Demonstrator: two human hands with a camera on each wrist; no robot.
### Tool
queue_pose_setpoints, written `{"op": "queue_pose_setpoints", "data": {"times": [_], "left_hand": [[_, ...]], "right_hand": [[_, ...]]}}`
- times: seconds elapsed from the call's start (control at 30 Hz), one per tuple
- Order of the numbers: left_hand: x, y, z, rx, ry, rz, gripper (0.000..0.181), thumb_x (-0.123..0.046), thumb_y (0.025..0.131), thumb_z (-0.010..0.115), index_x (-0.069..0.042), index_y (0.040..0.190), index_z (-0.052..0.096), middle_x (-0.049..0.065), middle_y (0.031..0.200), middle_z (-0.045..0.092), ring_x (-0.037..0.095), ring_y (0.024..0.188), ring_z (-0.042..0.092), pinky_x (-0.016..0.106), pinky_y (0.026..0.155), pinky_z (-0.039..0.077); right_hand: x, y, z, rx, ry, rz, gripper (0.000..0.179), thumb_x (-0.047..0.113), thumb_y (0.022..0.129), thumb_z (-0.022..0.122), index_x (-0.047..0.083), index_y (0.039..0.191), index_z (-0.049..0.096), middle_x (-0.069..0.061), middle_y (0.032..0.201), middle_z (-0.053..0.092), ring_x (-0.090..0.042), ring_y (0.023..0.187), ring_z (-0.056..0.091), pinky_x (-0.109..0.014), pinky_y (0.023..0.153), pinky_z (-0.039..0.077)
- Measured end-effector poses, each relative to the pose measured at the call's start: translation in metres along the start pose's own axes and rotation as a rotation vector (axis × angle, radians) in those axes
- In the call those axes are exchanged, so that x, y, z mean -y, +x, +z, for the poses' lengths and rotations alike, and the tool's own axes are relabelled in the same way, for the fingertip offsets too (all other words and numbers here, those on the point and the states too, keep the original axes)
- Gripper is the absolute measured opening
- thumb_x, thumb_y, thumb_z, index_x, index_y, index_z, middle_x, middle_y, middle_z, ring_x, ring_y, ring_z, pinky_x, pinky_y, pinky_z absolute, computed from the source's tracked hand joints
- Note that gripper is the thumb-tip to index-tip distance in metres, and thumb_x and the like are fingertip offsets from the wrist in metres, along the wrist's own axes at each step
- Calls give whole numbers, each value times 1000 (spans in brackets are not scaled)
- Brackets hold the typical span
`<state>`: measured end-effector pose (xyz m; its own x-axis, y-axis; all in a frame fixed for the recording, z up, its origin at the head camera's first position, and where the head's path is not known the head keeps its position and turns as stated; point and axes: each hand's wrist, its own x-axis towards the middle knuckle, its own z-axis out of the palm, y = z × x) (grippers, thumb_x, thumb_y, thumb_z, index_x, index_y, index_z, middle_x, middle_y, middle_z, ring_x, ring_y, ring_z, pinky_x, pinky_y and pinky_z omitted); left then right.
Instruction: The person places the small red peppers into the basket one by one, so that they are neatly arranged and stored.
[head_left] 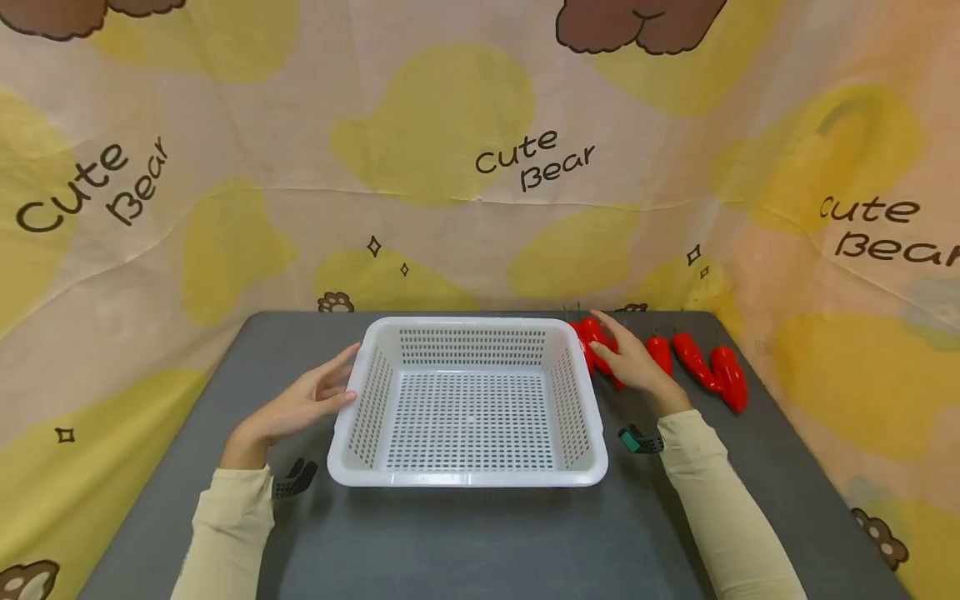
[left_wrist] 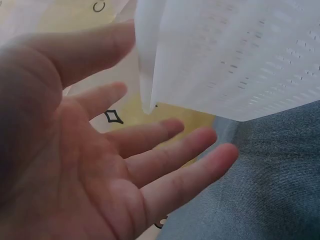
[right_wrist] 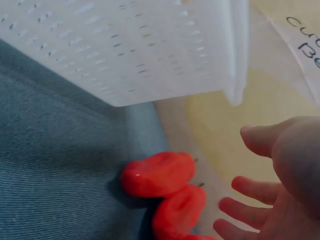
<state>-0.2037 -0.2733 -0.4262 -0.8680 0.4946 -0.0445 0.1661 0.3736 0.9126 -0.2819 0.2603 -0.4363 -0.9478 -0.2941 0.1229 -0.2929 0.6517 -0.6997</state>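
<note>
A white plastic basket [head_left: 468, 479] with slotted walls stands on the grey table in front of me. At its left rim is my left hand [head_left: 303, 400], thumb tip against the edge. In the left wrist view, that hand's fingers [left_wrist: 165, 182] extend loosely beneath the rim, not curled round it. My right hand [head_left: 633, 364] hovers past the basket's right side, over several red peppers [head_left: 595, 332]. The right wrist view has its thumb and fingers [right_wrist: 245, 212] relaxed, apart from both the basket wall [right_wrist: 150, 55] and the nearest pepper [right_wrist: 160, 175], and holding nothing.
Farther right on the table [head_left: 465, 542] lie more red peppers, one pepper [head_left: 696, 362] leaning toward another pepper [head_left: 729, 379]. A patterned cloth [head_left: 442, 142] with bear lettering hangs behind the table and along its sides.
</note>
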Motion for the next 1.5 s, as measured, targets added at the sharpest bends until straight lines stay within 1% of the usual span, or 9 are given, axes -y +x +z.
{"op": "queue_pose_setpoints", "data": {"times": [0.1, 0.3, 0.47, 0.63, 0.83, 1.03, 1.17, 1.3, 1.5], "left_hand": [[4, 0, -1, 15, -34, 15, 81, -16, 103, 58, -19, 165, 5, 27, 163, 30, 35, 126, 63, 33, 95, 57], [6, 2, -2, 53, -73, 62, 76, -10, 103, 56, -13, 164, 9, 30, 161, 30, 23, 118, 69, 32, 87, 60], [6, 4, 0, 63, -86, 67, 73, -9, 103, 55, -11, 164, 13, 30, 162, 29, 20, 116, 69, 31, 87, 60], [6, 5, 1, 69, -89, 64, 69, -9, 103, 56, -4, 161, 19, 33, 157, 35, 21, 116, 68, 32, 87, 61], [5, 5, 0, 67, -79, 24, 67, -12, 102, 58, 0, 159, 25, 35, 148, 47, 19, 112, 71, 32, 86, 61], [4, 4, 0, 55, -86, 2, 68, -12, 101, 61, 0, 158, 27, 35, 145, 50, 19, 112, 71, 32, 85, 61], [5, 4, -1, 62, -102, -4, 69, -11, 101, 61, 2, 158, 25, 36, 146, 49, 19, 113, 71, 32, 85, 61], [6, 4, -1, 63, -104, -6, 69, -10, 100, 62, 2, 158, 25, 36, 146, 49, 19, 114, 71, 32, 85, 61], [5, 4, -1, 59, -101, -13, 70, -11, 100, 63, 1, 158, 26, 35, 146, 49, 20, 114, 71, 34, 86, 62]], "right_hand": [[-4, 3, 5, 18, 12, -13, 63, 6, 101, 57, 3, 158, 29, -37, 150, 41, -56, 132, 47, -71, 109, 38], [-8, 8, 12, 55, 3, -31, 60, 4, 98, 61, 2, 154, 37, -33, 147, 49, -52, 118, 61, -66, 103, 48], [-12, 14, 18, 82, -40, -10, 58, 5, 97, 62, 0, 151, 42, -30, 146, 51, -50, 122, 59, -65, 105, 47], [-12, 16, 21, 90, -92, 1, 58, 5, 96, 64, -5, 149, 43, -32, 146, 49, -52, 124, 55, -65, 105, 47], [-13, 21, 23, 82, -124, -49, 58, 2, 93, 67, -9, 145, 46, -32, 145, 51, -50, 130, 50, -65, 111, 41], [-14, 28, 27, 87, -256, -100, 54, 8, 91, 70, -4, 141, 53, -28, 138, 59, -48, 132, 50, -64, 114, 38], [-12, 31, 30, 119, -330, -103, 43, 13, 92, 70, 0, 132, 61, -24, 127, 66, -44, 129, 53, -61, 112, 42], [-8, 32, 30, 131, -345, -149, 26, 13, 93, 66, 1, 116, 66, -19, 111, 71, -43, 122, 55, -60, 106, 47], [-11, 36, 28, 215, -283, -258, 5, 7, 95, 63, 2, 95, 64, -13, 90, 69, -32, 90, 63, -54, 88, 56]]}}
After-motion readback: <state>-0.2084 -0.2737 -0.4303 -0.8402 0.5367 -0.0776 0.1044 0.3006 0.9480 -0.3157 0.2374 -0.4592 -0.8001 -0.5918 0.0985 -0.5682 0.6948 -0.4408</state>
